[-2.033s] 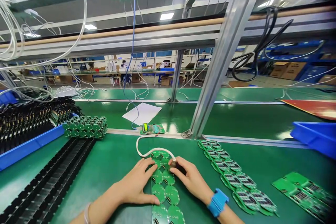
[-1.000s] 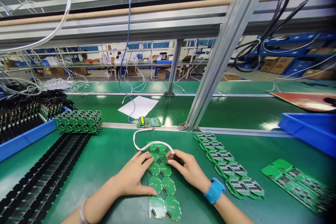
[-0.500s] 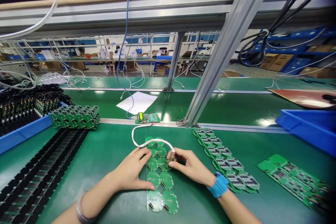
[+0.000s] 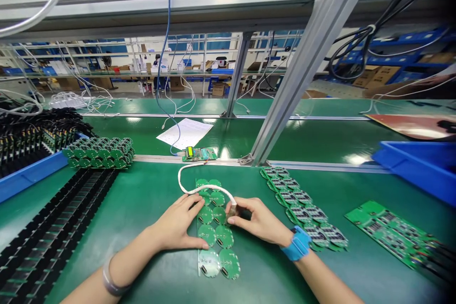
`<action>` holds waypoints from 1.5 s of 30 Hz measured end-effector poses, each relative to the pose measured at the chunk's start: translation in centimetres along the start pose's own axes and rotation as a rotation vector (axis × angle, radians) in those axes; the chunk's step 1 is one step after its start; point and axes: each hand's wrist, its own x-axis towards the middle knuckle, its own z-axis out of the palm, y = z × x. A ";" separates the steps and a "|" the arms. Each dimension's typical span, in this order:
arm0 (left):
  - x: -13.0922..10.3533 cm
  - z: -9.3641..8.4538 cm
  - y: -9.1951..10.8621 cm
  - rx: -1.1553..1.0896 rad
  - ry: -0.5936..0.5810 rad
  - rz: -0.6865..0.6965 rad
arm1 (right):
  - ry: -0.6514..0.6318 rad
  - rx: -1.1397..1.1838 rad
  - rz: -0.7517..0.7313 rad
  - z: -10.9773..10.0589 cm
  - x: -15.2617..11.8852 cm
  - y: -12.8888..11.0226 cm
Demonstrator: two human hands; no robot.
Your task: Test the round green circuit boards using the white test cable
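Observation:
A panel of round green circuit boards [image 4: 225,236] lies on the green bench in front of me. My left hand [image 4: 181,223] rests open along the panel's left edge, thumb and fingers spread. With thumb and fingers, my right hand [image 4: 254,218] pinches a connector [image 4: 232,211] at the end of a white cable [image 4: 210,189], held at the panel's right column. Whether its tip touches a board is hidden by my fingers. The cable loops back to a small green board with a lit yellow-green display [image 4: 190,152].
More round-board panels [image 4: 302,206] lie at right, beside a rectangular wired board [image 4: 392,232] and a blue bin [image 4: 420,166]. Stacked panels [image 4: 99,153] and long black racks [image 4: 60,232] occupy the left. A metal post [image 4: 290,66] rises behind the bench strip; a paper sheet [image 4: 185,133] lies beyond.
The camera view has tilted slightly, so the scene sits a little higher. Both hands keep nearly the same place on the panel, and the right still grips the connector.

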 end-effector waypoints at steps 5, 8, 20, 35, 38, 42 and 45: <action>0.1 -0.2 0.1 -0.003 -0.017 -0.010 | -0.015 -0.007 0.002 0.0 -0.1 -0.1; 0.1 -0.2 0.1 0.002 -0.017 -0.012 | -0.017 -0.024 -0.006 0.0 -0.1 -0.1; -0.1 0.3 -0.2 -0.012 0.013 -0.011 | -0.069 -0.137 -0.074 0.5 0.0 -0.3; -0.1 0.1 -0.2 0.021 0.028 -0.048 | 0.051 -0.183 -0.074 1.3 0.2 0.6; -0.2 -0.1 -0.1 0.022 0.016 -0.080 | 0.068 -0.188 -0.080 1.6 0.2 0.8; -0.1 -0.2 0.1 0.046 0.008 -0.098 | 0.092 -0.183 -0.095 1.8 0.2 0.9; 0.0 -0.3 0.1 0.087 -0.008 -0.108 | 0.133 -0.185 -0.111 2.1 0.4 1.3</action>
